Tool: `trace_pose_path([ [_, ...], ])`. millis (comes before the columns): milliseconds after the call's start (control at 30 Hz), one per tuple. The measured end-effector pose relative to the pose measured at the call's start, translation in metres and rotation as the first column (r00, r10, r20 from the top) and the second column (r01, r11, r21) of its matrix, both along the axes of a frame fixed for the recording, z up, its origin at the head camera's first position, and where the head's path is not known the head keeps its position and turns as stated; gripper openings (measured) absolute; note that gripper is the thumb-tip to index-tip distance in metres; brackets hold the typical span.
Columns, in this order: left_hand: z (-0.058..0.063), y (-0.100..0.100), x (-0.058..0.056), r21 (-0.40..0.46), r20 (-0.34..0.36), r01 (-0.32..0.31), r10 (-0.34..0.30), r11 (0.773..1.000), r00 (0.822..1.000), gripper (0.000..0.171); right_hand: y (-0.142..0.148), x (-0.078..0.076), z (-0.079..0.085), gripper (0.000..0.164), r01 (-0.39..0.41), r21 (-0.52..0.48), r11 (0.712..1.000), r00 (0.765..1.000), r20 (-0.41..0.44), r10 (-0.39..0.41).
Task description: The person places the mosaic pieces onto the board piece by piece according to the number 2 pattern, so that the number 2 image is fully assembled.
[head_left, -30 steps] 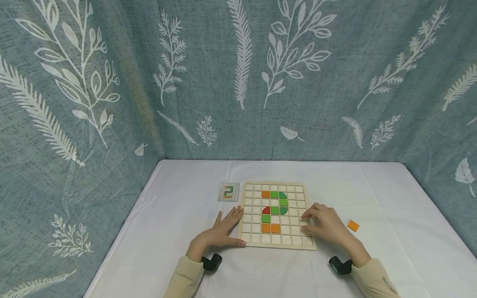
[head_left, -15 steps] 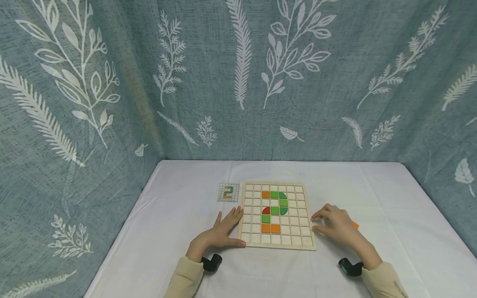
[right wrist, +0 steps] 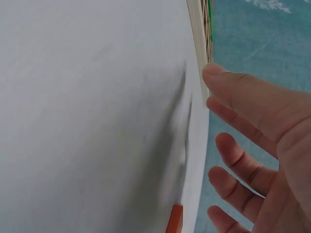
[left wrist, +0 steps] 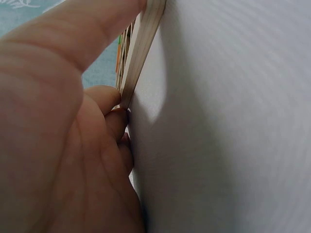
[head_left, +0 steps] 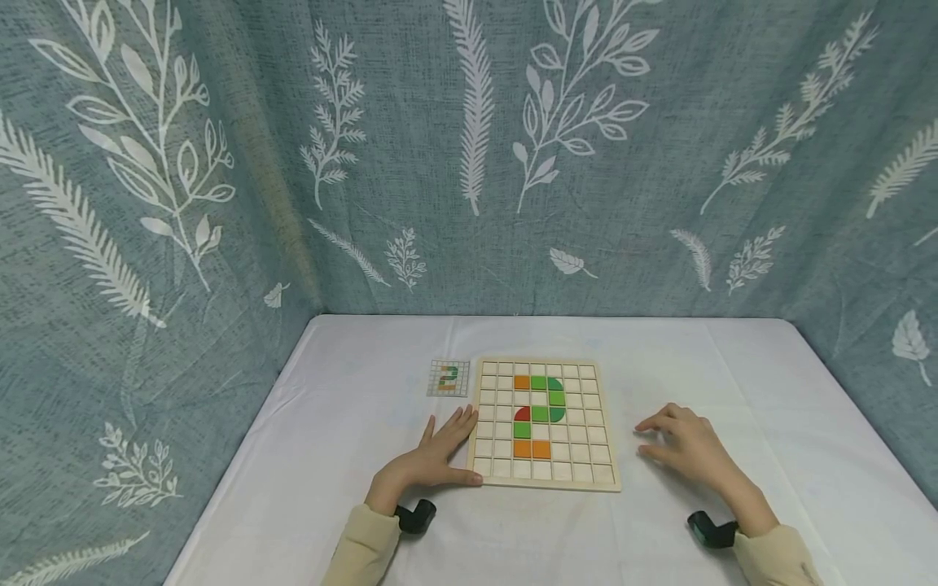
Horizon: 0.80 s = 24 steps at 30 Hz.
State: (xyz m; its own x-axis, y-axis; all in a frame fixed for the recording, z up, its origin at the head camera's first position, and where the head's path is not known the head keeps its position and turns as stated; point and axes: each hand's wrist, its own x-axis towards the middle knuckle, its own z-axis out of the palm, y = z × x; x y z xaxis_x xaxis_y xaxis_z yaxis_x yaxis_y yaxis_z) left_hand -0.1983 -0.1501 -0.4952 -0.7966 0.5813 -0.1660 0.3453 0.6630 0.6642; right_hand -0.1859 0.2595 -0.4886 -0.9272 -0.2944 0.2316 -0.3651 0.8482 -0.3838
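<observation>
A wooden grid board lies on the table, with orange, green and red tiles set in its cells in a curved figure. My left hand rests against the board's left edge, fingers spread and thumb at the near corner; the left wrist view shows the thumb touching the rim. To the right of the board, my right hand hovers over the cloth with fingers loosely bent and nothing between them. An orange tile lies on the cloth in the right wrist view; in the head view the right hand hides it.
A small pattern card with a coloured figure on a grid lies left of the board's far corner. White cloth covers the table. A teal curtain with white leaf prints hangs behind and at the sides.
My right hand has moved right, from over the board's right edge to the cloth beside it, and now covers the loose orange tile. My left hand has stayed in place.
</observation>
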Motion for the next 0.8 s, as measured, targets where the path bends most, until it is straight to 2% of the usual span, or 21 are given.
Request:
trace_pose_path([
  [233,0.0,0.0,-0.001,0.008,-0.011,0.01,-0.009,1.0,1.0,0.101,0.014,0.004,0.0,0.027,0.023,-0.014,1.0,1.0,0.011,-0.023],
  [600,0.0,0.0,-0.001,0.001,-0.007,0.008,-0.008,1.0,1.0,0.1,0.032,0.007,0.0,0.033,0.086,0.047,0.995,0.995,0.04,-0.087],
  [800,0.0,0.0,-0.001,0.003,0.002,0.005,-0.005,1.0,1.0,0.101,0.041,0.01,-0.001,0.034,0.118,0.042,0.992,0.992,0.036,-0.12],
])
